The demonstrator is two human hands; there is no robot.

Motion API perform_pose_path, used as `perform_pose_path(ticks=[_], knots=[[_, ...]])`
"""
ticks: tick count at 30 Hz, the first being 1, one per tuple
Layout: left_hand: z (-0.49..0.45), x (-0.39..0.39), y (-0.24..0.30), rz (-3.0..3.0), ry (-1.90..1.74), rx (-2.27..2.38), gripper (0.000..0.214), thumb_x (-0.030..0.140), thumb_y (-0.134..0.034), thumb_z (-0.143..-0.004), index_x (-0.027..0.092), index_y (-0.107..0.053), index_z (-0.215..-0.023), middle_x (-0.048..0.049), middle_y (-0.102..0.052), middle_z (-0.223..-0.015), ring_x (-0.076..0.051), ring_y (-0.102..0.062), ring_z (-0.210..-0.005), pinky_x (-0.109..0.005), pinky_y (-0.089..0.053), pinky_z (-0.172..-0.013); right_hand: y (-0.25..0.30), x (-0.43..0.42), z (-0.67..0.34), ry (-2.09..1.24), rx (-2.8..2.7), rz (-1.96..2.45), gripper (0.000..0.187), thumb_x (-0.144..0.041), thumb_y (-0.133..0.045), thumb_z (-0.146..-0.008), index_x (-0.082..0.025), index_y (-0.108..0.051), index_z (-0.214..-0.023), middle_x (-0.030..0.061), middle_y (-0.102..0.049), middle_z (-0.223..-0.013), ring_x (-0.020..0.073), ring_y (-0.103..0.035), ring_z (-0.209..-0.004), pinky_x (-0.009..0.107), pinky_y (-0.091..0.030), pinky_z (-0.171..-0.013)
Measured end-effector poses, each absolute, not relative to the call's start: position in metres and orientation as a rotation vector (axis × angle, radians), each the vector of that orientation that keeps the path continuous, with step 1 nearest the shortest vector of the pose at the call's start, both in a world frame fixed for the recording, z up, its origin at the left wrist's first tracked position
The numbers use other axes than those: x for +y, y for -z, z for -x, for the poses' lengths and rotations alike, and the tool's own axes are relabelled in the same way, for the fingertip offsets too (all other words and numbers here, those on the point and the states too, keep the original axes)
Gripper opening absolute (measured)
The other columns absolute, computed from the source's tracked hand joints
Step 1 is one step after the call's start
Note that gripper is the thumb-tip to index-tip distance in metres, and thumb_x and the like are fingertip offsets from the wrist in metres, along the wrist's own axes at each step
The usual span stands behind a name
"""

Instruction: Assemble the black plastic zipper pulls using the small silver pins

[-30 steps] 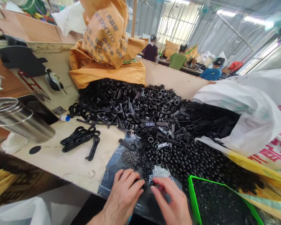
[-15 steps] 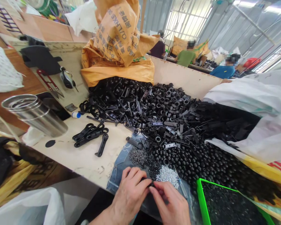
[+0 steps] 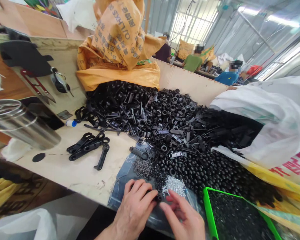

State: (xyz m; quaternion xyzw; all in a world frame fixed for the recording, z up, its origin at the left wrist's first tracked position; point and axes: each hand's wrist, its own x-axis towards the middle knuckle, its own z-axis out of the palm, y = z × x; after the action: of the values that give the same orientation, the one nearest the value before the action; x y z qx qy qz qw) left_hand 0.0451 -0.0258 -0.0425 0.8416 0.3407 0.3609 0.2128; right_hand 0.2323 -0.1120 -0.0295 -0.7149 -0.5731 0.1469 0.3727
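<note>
My left hand (image 3: 137,206) is closed around a small black plastic part (image 3: 159,198), palm down at the table's front edge. Only the part's rounded end shows past the fingers; the rest is hidden under the hand. My right hand (image 3: 185,216) is just to the right, thumb and fingers apart, with nothing visible between them. Directly beyond it lies a heap of small silver pins (image 3: 174,186). Small black pieces (image 3: 158,176) and a pile of tiny grey metal parts (image 3: 142,167) lie beyond my left hand. A denim cloth (image 3: 120,181) is underneath.
Black balls (image 3: 190,171) spread to the right, above a green-rimmed tray (image 3: 210,213). Black rings (image 3: 176,106) and levers heap behind, under an orange sack (image 3: 120,78). Black handle-shaped pieces (image 3: 87,146) and a steel cup (image 3: 27,126) stand left. Several people sit farther back.
My right hand has come away from the black part and its fingers have spread. My left hand keeps its hold. The whole view has shifted slightly as the head turned.
</note>
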Motion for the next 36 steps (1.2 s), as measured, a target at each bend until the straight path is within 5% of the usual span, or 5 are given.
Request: perform_pose_path(ticks=[6, 13, 24, 36], knots=[[-0.049, -0.031, 0.042, -2.269, -1.052, 0.918, 0.030, 0.018, -0.059, -0.098, 0.024, -0.067, -0.127, -0.0046, -0.074, -0.118, -0.025, -0.059, -0.116, -0.042, -0.032, -0.106, 0.023, -0.130, -0.267, -0.260, -1.612, 1.918, 0.026, -0.045, -0.058, -0.102, -0.025, -0.074, -0.096, 0.0018, -0.076, -0.087, 0.0149, -0.074, -0.073, 0.018, -0.059, -0.068], [-0.064, -0.031, 0.043, -2.114, -1.073, 0.841, 0.018, 0.025, -0.053, -0.105, 0.026, -0.071, -0.107, -0.0005, -0.078, -0.097, -0.020, -0.064, -0.095, -0.040, -0.034, -0.092, 0.040, -0.118, -0.255, -0.081, -1.812, 1.887, 0.019, -0.033, -0.052, -0.105, -0.025, -0.068, -0.099, 0.0030, -0.071, -0.089, 0.0184, -0.072, -0.080, 0.026, -0.058, -0.076], [-0.063, -0.027, 0.038, -2.073, -0.960, 0.837, 0.010, 0.018, -0.059, -0.102, 0.023, -0.067, -0.098, 0.0036, -0.075, -0.090, -0.019, -0.060, -0.092, -0.039, -0.028, -0.086, 0.023, -0.099, -0.225, -0.718, -1.348, 1.582, 0.019, -0.038, -0.063, -0.099, -0.025, -0.074, -0.091, 0.0013, -0.072, -0.083, 0.0168, -0.071, -0.077, 0.021, -0.058, -0.071], [-0.064, -0.028, 0.039, -2.003, -0.992, 0.865, 0.011, 0.018, -0.063, -0.099, 0.025, -0.071, -0.097, 0.0044, -0.076, -0.088, -0.019, -0.060, -0.091, -0.039, -0.029, -0.085, 0.034, -0.098, -0.218, -0.543, -1.399, 1.633, 0.014, -0.033, -0.069, -0.095, -0.024, -0.077, -0.089, 0.0021, -0.073, -0.081, 0.0155, -0.070, -0.070, 0.020, -0.057, -0.066]])
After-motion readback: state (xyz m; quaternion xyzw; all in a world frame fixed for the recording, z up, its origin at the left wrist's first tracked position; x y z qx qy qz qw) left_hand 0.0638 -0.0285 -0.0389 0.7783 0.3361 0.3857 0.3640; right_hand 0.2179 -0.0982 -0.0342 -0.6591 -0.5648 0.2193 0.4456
